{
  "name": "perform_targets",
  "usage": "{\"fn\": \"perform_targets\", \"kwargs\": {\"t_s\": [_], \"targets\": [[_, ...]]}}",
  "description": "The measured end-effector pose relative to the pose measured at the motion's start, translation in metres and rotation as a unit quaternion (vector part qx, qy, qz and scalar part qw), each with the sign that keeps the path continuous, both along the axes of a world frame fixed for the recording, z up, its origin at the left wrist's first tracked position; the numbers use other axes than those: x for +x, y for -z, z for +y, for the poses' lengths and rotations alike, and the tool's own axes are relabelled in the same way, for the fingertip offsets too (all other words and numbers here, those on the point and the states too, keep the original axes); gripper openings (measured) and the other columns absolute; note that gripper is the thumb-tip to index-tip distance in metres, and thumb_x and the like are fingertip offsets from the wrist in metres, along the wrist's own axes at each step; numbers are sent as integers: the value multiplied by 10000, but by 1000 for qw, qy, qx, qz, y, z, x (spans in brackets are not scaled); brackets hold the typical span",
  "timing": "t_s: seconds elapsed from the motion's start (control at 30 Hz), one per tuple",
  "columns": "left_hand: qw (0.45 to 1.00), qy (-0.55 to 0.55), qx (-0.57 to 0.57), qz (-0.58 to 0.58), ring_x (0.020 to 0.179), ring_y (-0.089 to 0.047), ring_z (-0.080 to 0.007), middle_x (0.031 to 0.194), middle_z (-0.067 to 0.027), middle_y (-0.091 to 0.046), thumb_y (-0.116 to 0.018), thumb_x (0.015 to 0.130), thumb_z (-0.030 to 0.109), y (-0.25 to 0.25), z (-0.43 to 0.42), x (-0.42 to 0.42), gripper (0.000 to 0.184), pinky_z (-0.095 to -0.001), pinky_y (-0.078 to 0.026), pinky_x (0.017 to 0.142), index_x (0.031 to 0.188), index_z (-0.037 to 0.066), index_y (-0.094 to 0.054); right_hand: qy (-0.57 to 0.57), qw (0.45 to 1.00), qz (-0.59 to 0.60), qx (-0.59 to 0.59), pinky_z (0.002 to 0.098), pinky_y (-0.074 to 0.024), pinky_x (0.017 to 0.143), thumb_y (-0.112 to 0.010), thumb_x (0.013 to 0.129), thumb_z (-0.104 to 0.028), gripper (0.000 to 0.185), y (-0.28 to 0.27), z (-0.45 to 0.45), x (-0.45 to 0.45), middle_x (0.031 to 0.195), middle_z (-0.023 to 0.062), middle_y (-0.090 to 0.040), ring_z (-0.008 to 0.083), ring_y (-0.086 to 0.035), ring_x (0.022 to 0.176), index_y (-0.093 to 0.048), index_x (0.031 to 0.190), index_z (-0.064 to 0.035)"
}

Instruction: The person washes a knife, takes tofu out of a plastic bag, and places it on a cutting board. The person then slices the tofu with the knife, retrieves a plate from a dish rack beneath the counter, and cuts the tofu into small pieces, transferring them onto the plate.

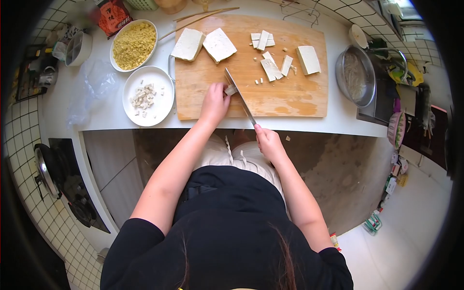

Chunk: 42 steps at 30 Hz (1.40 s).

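Observation:
My right hand [268, 143] is closed around the handle of a kitchen knife [240, 96], whose blade reaches over the wooden cutting board [290, 101]. On the board, my left hand [216, 102] has its fingers curled onto a small piece of tofu [231, 90] beside the blade. Two large tofu blocks [220, 45] lie at the board's back left. Cut tofu slabs and strips [270, 66] are spread right of the middle, with crumbs around them, and another tofu block [308, 60] sits further right. Left of the board, a white plate [130, 108] holds small tofu cubes [143, 99].
A bowl of yellow crumbly food [134, 46] stands behind the plate, near a red packet [112, 17]. Chopsticks [193, 21] lie across the board's back left corner. A metal basin [356, 76] is at the right. A clear plastic bag [92, 89] lies at the left.

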<state>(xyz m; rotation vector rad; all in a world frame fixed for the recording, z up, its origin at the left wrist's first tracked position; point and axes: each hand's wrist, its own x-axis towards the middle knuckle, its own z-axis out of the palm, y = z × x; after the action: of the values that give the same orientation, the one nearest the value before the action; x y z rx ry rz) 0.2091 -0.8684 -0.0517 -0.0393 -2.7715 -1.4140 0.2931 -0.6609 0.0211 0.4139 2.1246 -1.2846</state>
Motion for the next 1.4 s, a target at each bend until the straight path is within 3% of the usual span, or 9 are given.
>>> {"fn": "perform_targets", "kwargs": {"t_s": [0.17,0.47,0.73,0.83,1.03,1.13,1.23,1.33,1.4], "targets": [[1000,-5,-3,2,804,-611,-262,953,-139,-561,-683,792,5,-3,0,1,279,-350,-527,739,1043,5,-559,12,999,-28,-37,332,-418,555,-467,996,-477,603,-16,4,-2,553,62,-494,158,-464,544,-528,653,15],[1000,-20,14,4,784,-605,-261,907,-138,-573,-678,795,19,-4,-3,1,243,-353,-526,735,1006,-18,-562,-40,999,0,16,331,-417,542,-462,995,-488,612,-3,3,-5,549,66,-504,159,-457,522,-529,647,11],[1000,-23,7,-6,787,-608,-247,907,-137,-586,-677,809,33,-5,-2,1,227,-342,-525,730,1004,-18,-572,5,998,-47,-38,305,-395,515,-459,1000,-486,600,-23,3,-5,541,27,-475,121,-439,510,-509,633,-13],[995,-63,62,-44,828,-613,-311,901,-165,-605,-663,806,38,-12,0,3,222,-398,-513,749,994,-18,-559,18,996,-61,-60,300,-389,502,-455,1000,-494,606,-28,2,-6,533,17,-468,114,-432,498,-506,624,-22],[994,-59,69,-58,783,-623,-311,815,-139,-635,-657,813,50,-7,-4,2,174,-406,-510,724,959,-2,-579,3,996,-77,-40,302,-388,492,-452,1000,-501,616,-13,-2,-6,515,11,-460,114,-424,485,-506,610,-28],[998,-45,38,-33,727,-632,-212,810,-112,-632,-656,834,24,-3,-4,2,168,-320,-527,674,981,-12,-583,5,996,-81,-41,297,-384,489,-458,1001,-493,604,-12,-1,-6,520,5,-460,110,-422,484,-507,617,-30],[999,-46,10,-24,719,-627,-221,822,-116,-634,-655,833,25,-2,-3,0,154,-324,-523,664,967,-12,-590,23,994,-84,-59,289,-375,480,-468,1002,-479,579,-18,0,-6,533,-2,-460,101,-419,484,-510,639,-30],[997,-53,35,-44,774,-622,-306,819,-138,-633,-648,823,59,-6,-3,1,178,-403,-510,718,975,-4,-581,48,989,-101,-98,282,-367,471,-478,1002,-465,555,-29,2,-5,544,-9,-457,92,-418,484,-512,658,-31],[992,-74,71,-78,753,-624,-281,814,-127,-631,-645,829,56,-10,-2,2,192,-387,-511,705,996,-5,-573,58,986,-110,-114,281,-367,468,-478,1003,-463,551,-37,1,-6,547,-8,-459,89,-421,484,-511,661,-32]]}}
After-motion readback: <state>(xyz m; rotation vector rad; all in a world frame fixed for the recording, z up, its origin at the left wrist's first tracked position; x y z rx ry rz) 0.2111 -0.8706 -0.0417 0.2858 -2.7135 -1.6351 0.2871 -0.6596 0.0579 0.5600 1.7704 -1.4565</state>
